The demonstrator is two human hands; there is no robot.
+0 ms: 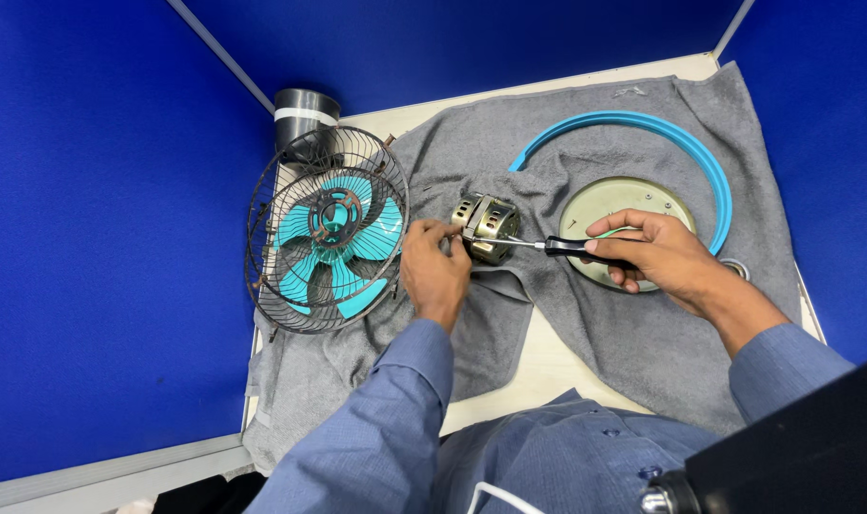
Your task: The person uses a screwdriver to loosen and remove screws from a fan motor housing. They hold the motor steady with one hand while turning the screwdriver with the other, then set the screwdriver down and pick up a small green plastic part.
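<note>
At the middle of the frame sits the small metal motor on the grey towel, my left hand clamped on its left side. My right hand grips the black-handled screwdriver, tip touching the motor. Right of it lie a round metal plate and blue ring; at left, the wire fan guard with teal blades.
</note>
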